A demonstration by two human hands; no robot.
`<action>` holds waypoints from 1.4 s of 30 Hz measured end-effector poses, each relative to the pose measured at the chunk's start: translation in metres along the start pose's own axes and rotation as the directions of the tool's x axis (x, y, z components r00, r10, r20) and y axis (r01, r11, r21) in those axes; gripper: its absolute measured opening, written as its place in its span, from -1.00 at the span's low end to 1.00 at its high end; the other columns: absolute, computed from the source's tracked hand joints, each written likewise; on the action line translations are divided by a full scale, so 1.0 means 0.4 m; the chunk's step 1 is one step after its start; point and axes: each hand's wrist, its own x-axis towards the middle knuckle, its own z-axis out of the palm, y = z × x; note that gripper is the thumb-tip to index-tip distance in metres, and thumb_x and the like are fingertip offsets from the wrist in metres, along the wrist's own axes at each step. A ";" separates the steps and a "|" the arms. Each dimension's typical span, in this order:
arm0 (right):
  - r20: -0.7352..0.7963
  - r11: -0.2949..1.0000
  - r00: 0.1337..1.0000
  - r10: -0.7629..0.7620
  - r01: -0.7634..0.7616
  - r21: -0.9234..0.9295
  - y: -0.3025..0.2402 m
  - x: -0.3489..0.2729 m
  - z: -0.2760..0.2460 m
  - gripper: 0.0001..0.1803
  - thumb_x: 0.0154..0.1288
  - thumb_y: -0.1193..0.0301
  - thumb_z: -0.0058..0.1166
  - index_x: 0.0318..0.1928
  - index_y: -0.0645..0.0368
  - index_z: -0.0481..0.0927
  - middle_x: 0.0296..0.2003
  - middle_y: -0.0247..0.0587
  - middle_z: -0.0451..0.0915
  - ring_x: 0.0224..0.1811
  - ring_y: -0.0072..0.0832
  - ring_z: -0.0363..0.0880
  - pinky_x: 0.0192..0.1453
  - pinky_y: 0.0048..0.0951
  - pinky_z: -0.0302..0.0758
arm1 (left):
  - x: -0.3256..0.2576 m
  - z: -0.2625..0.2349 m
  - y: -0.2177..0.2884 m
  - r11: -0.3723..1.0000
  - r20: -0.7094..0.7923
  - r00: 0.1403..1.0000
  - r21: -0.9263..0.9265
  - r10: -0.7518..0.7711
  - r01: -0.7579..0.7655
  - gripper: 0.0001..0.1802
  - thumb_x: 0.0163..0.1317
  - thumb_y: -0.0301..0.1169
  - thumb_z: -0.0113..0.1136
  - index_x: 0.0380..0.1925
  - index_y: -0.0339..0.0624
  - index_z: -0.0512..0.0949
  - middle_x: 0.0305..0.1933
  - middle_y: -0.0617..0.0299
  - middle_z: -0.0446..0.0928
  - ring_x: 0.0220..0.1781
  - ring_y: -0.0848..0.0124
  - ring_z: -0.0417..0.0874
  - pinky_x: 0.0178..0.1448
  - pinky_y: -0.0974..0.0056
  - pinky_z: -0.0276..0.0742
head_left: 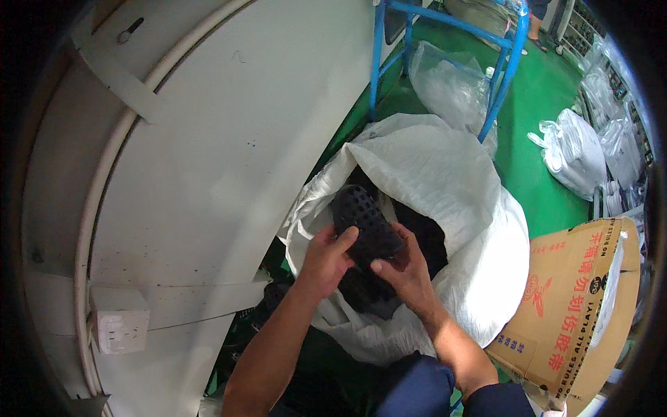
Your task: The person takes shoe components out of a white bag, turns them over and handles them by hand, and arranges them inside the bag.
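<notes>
A black perforated sole-shaped piece (365, 222) is held over the mouth of a large white woven sack (458, 208). My left hand (325, 258) grips its near left edge, thumb on top. My right hand (406, 267) holds its near right edge, thumb pressed on the dark surface. More black pieces (424, 233) fill the sack beneath and behind the held one.
A white wall panel (229, 139) with a socket box (119, 321) stands close on the left. A brown cardboard box (577, 299) sits at the right. A blue metal frame (504, 69) and clear plastic bags (577, 149) stand on the green floor (535, 174) behind.
</notes>
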 end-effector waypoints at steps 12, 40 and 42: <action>0.175 0.592 0.941 0.289 -0.320 0.740 0.024 0.053 -0.060 -0.60 0.39 0.25 0.16 0.11 0.21 0.52 -0.08 -0.25 0.65 -0.04 -0.39 0.63 0.03 -0.29 0.59 | -0.002 -0.081 0.035 0.991 -0.061 0.998 -0.131 0.011 -0.019 -0.73 0.50 -0.24 0.02 0.06 -0.13 0.45 0.08 0.20 0.56 0.09 0.30 0.61 0.20 0.07 0.53; -0.085 0.717 0.994 -0.072 -0.008 -0.698 0.161 -0.148 -0.096 -0.32 0.14 0.29 0.36 0.24 0.23 0.41 0.09 0.24 0.51 0.14 0.11 0.51 0.24 -0.11 0.47 | 0.013 -0.159 0.053 0.977 -0.377 0.921 -0.142 0.097 -0.161 -0.81 0.45 -0.29 0.11 -0.05 -0.11 0.46 -0.09 0.31 0.57 -0.08 0.40 0.61 0.07 0.16 0.54; -0.135 0.814 0.957 0.256 -0.289 -0.504 0.129 -0.157 -0.077 -0.31 0.14 0.28 0.36 0.24 0.24 0.41 0.08 0.24 0.51 0.13 0.12 0.51 0.23 -0.12 0.48 | 0.007 -0.158 0.057 0.980 -0.374 0.923 -0.133 0.087 -0.146 -0.81 0.44 -0.30 0.11 -0.05 -0.11 0.46 -0.10 0.30 0.57 -0.07 0.39 0.61 0.08 0.14 0.54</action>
